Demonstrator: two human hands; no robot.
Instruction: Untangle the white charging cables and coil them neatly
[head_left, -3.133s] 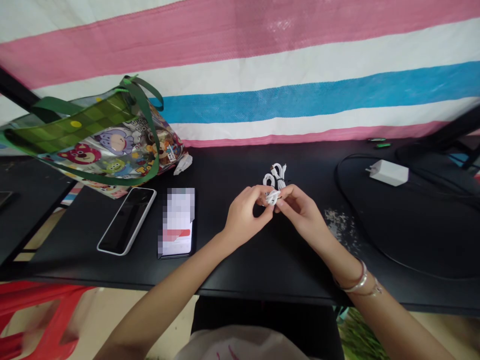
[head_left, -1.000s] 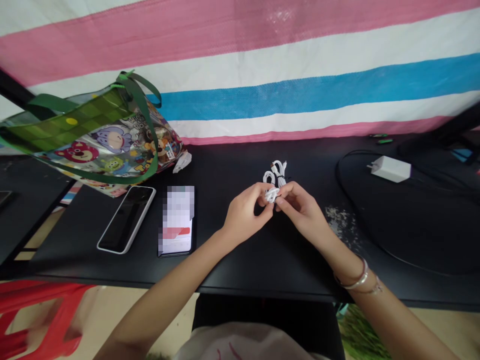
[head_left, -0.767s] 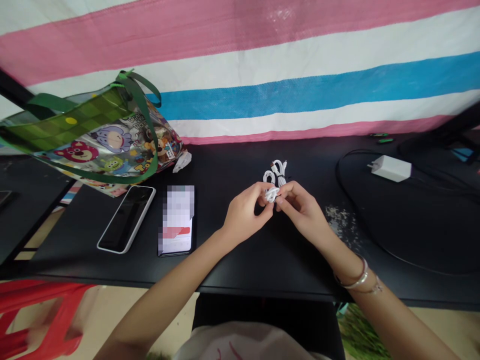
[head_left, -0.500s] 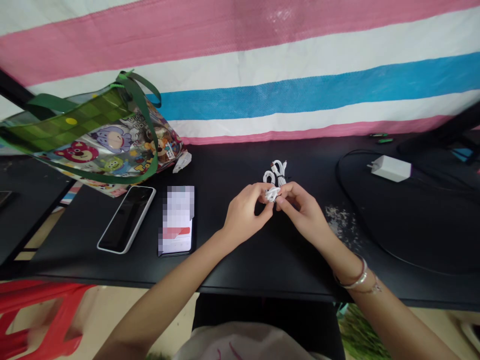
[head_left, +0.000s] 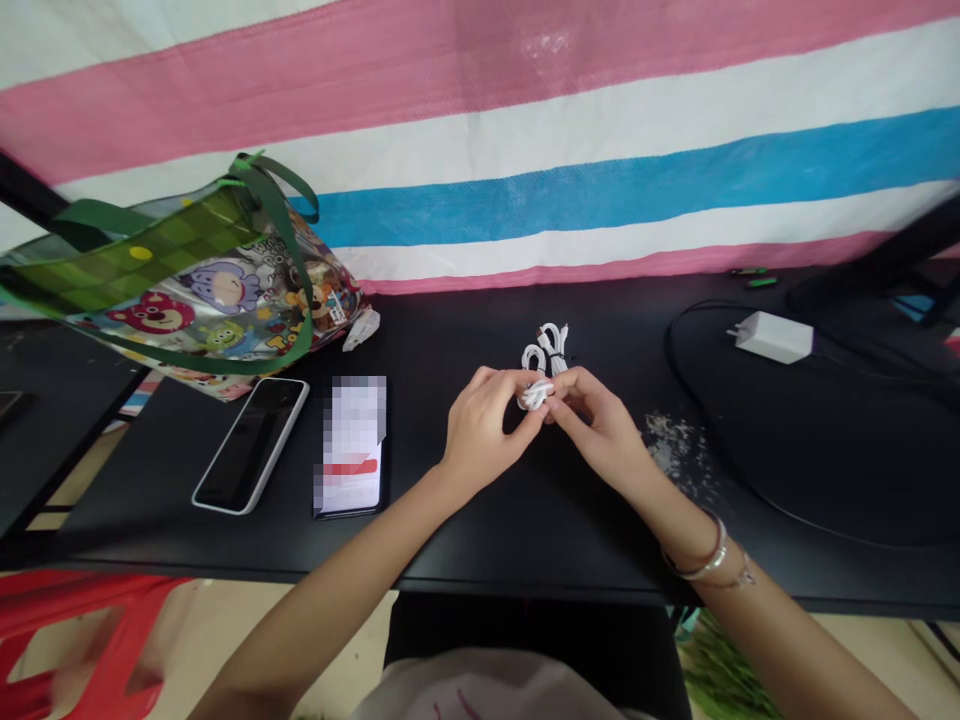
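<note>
Between my two hands, just above the black table, is a coiled white cable (head_left: 536, 394). My left hand (head_left: 487, 428) pinches it from the left with thumb and index finger. From the other side, the fingertips of my right hand (head_left: 592, 420) are closed on the same coil. Right behind my fingers lies a second white cable (head_left: 553, 345), bundled with a dark tie. A loop of white cable (head_left: 533, 357) shows beside it; whether it belongs to the held coil I cannot tell. My fingers hide part of the coil.
To the left lie a lit phone (head_left: 351, 450) and a dark-screened phone in a white case (head_left: 251, 445). A clear, green-trimmed bag (head_left: 217, 290) stands behind them. A white charger (head_left: 772, 336) and a black cord (head_left: 720, 445) lie on the table's (head_left: 465, 540) right side.
Both hands stay on the coiled cable, with only slight finger movement around it. The whole view has shifted slightly.
</note>
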